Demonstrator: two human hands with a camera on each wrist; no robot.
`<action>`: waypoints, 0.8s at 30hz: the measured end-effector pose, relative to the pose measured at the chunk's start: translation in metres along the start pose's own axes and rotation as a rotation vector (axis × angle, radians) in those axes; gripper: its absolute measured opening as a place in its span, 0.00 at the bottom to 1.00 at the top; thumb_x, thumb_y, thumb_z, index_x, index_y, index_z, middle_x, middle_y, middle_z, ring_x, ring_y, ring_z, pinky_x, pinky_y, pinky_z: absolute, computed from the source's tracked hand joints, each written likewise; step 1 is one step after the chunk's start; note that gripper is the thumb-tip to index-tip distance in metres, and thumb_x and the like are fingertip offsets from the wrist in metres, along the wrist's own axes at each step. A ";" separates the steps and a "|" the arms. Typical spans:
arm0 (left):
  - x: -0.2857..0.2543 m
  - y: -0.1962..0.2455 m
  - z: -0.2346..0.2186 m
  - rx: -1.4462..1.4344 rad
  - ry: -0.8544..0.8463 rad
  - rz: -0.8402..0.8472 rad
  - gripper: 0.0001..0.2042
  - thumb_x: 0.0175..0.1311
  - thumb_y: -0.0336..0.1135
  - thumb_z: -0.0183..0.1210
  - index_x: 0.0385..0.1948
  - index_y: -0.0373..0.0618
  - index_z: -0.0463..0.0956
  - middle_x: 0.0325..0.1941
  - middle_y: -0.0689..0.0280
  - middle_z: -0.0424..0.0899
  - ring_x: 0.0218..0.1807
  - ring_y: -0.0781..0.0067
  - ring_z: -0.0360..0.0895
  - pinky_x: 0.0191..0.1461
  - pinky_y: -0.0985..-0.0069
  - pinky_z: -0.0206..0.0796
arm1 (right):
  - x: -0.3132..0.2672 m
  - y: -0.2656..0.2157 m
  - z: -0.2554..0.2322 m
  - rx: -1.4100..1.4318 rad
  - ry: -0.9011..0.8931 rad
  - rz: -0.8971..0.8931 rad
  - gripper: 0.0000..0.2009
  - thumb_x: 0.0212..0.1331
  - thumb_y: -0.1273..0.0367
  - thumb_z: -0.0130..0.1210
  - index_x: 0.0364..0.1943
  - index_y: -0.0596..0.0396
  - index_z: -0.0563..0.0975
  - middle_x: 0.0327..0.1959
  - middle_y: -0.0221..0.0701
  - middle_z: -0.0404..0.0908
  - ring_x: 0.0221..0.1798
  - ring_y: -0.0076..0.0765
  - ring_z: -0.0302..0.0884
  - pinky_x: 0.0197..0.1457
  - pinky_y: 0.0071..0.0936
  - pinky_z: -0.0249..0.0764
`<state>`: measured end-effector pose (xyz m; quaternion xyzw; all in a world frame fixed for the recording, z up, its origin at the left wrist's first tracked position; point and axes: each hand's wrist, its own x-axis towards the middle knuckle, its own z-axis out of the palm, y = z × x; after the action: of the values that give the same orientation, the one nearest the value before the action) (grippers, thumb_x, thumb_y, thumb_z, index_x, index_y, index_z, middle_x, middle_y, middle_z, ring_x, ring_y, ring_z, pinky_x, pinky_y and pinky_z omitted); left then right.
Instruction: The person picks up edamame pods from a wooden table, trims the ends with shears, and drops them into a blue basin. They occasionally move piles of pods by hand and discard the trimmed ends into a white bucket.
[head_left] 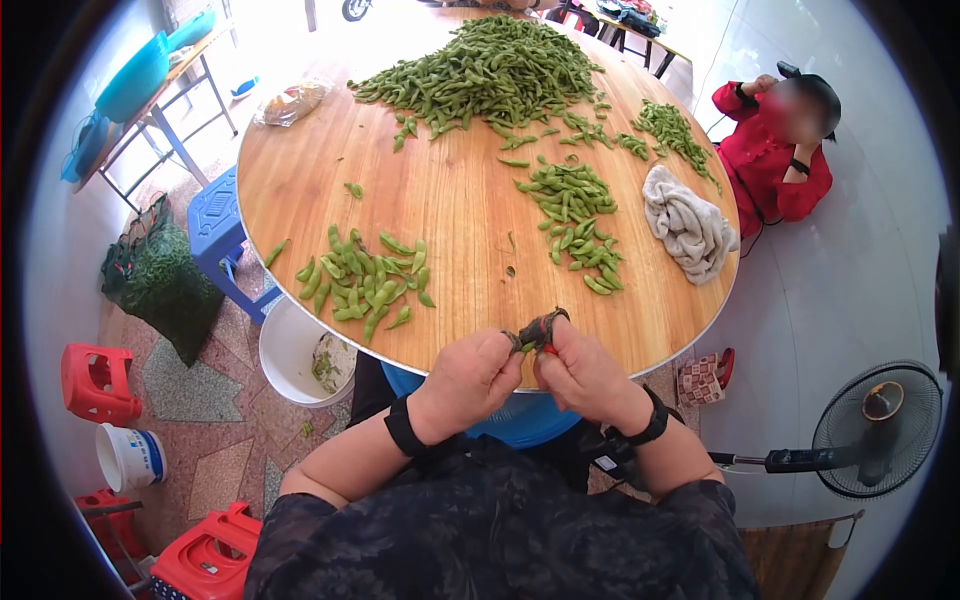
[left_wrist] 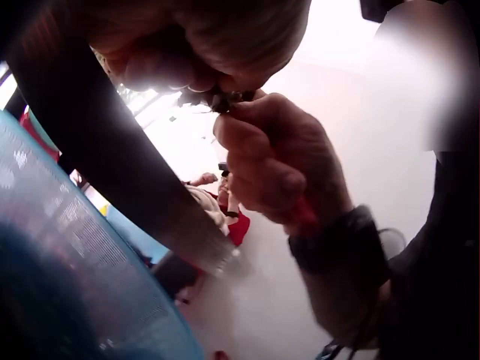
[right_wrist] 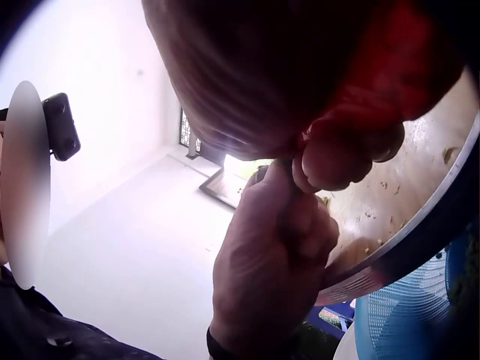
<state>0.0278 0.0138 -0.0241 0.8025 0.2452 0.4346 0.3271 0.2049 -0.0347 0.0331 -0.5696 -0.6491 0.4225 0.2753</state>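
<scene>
Both hands meet in front of the body at the round table's near edge. My left hand [head_left: 468, 378] pinches a small green soybean pod [head_left: 527, 347] between thumb and finger. From the other side, the right hand [head_left: 592, 378] grips at the same pod, its fingers curled in. A dark wrapping [head_left: 541, 328] with a bit of red sits about the right fingertips. Both wrist views show the fingertips close together, the pod mostly hidden. Beneath the hands is a blue mesh basket [head_left: 520, 428]. Loose pods [head_left: 365, 278] lie on the table left of the hands, and another group [head_left: 575, 195] lies beyond them.
A large heap of pods [head_left: 500, 70] covers the far part of the wooden table [head_left: 450, 240]. At right lies a crumpled cloth [head_left: 688, 222]. A white bucket [head_left: 285, 350] stands below left, a fan [head_left: 878, 430] at right. Another person [head_left: 770, 170] in red sits beyond the table.
</scene>
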 end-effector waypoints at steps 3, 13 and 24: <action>0.000 0.002 -0.002 -0.205 -0.063 -0.156 0.07 0.65 0.30 0.53 0.27 0.40 0.68 0.18 0.64 0.65 0.22 0.71 0.66 0.26 0.69 0.59 | -0.002 0.003 0.005 -0.008 0.046 -0.028 0.06 0.61 0.73 0.44 0.39 0.58 0.66 0.17 0.40 0.72 0.19 0.47 0.73 0.24 0.39 0.67; 0.009 0.012 -0.005 -1.466 -0.236 -0.968 0.08 0.71 0.38 0.50 0.31 0.46 0.67 0.20 0.76 0.65 0.22 0.85 0.59 0.27 0.84 0.53 | 0.004 -0.013 -0.009 0.504 -0.046 0.180 0.04 0.62 0.73 0.43 0.39 0.57 0.68 0.17 0.25 0.70 0.16 0.19 0.69 0.17 0.24 0.62; 0.014 -0.019 -0.004 -0.582 -0.254 -0.434 0.11 0.70 0.40 0.51 0.31 0.43 0.74 0.23 0.76 0.69 0.28 0.87 0.63 0.29 0.82 0.59 | 0.013 -0.013 -0.003 -0.415 0.272 -0.392 0.05 0.56 0.73 0.52 0.30 0.59 0.69 0.21 0.46 0.71 0.26 0.58 0.72 0.27 0.43 0.67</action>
<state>0.0293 0.0372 -0.0296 0.6531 0.2332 0.3038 0.6533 0.1981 -0.0210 0.0440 -0.5292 -0.7759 0.1397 0.3136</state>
